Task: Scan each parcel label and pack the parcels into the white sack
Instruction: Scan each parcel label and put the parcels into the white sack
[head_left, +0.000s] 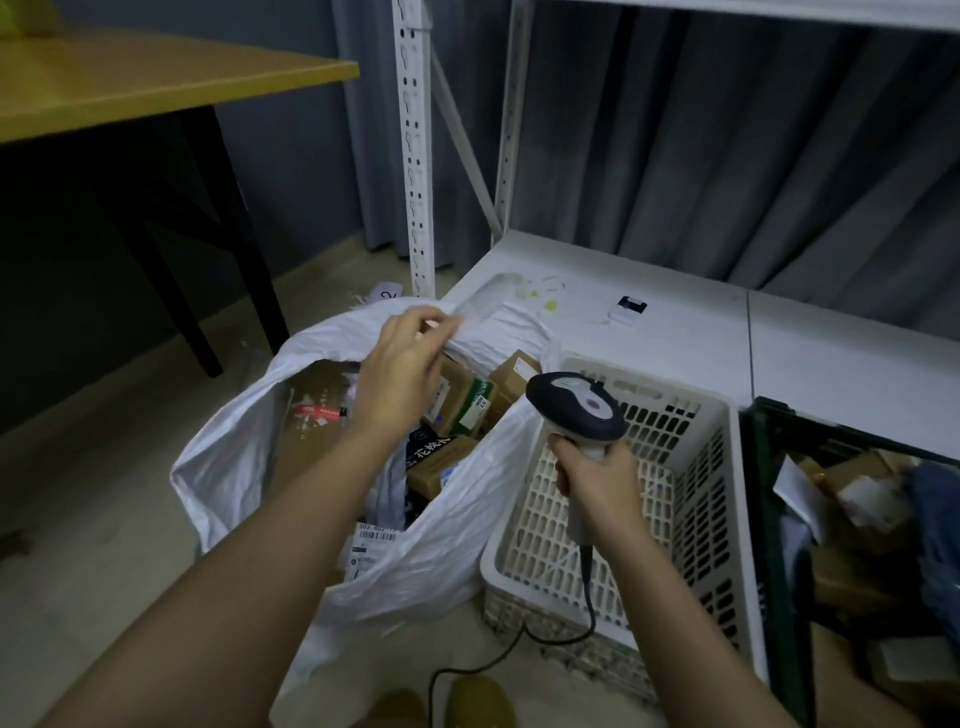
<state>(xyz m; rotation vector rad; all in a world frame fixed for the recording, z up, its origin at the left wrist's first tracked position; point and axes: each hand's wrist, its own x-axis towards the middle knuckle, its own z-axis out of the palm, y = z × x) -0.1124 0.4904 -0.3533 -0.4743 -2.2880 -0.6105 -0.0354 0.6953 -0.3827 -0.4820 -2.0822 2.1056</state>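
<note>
White sack (249, 457) open on the floor, brown cardboard parcels (467, 400) piled inside, labels showing

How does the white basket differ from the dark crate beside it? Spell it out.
The white basket has pale slotted walls; the dark crate has dark green ones. The basket looks empty; the crate holds brown parcels and something blue. The basket shows whole; the frame edge cuts the crate. Both sit on the floor under the white shelf.
</note>
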